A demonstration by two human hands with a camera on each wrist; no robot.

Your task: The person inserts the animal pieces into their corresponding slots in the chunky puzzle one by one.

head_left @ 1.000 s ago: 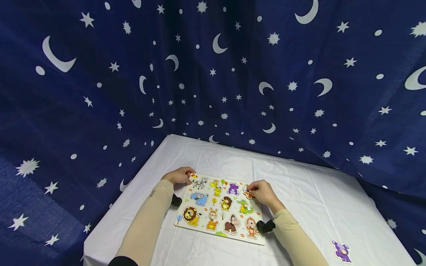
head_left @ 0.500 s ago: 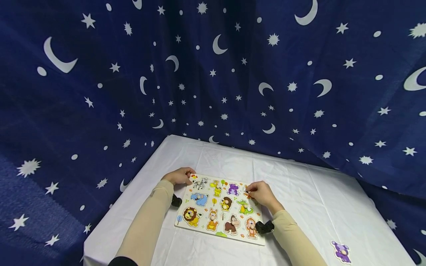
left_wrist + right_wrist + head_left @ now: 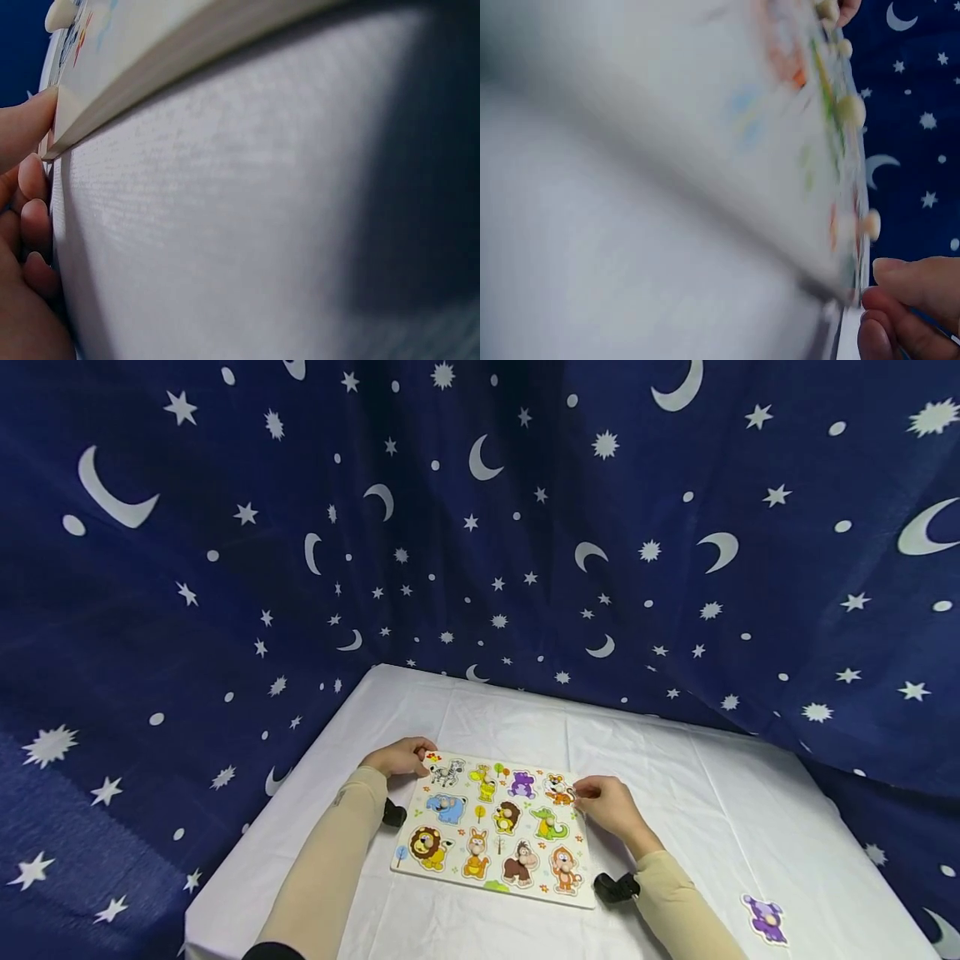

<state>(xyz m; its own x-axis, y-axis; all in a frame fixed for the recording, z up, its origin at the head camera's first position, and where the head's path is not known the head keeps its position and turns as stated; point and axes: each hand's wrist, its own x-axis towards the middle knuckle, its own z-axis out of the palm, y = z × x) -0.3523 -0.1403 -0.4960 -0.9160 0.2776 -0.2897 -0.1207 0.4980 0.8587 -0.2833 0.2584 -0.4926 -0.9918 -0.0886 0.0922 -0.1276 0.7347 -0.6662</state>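
A wooden animal puzzle board (image 3: 415,814) lies on the white-covered table, with knobbed pieces such as the lion (image 3: 428,848), elephant (image 3: 446,809) and crocodile (image 3: 550,823). My left hand (image 3: 399,758) holds the board's far left corner. In the left wrist view its thumb (image 3: 28,124) presses the corner, with the other fingers curled beside it. The tiger (image 3: 558,790) is in its place at the far right. My right hand (image 3: 611,808) is beside it at the right edge, holding nothing. In the right wrist view its fingertips (image 3: 881,300) are right at the board's corner, near a knob (image 3: 872,225).
A loose purple animal piece (image 3: 765,920) lies on the tablecloth (image 3: 675,760), to the right of the board and nearer the front. Behind and left of the table hangs a dark blue curtain (image 3: 525,543) with moons and stars. A black wrist camera (image 3: 617,887) is by the board's right edge.
My right hand has let go of the tiger piece and moved right to the board's edge, so the tiger now shows. My left hand stays at the corner. The head view has shifted slightly.
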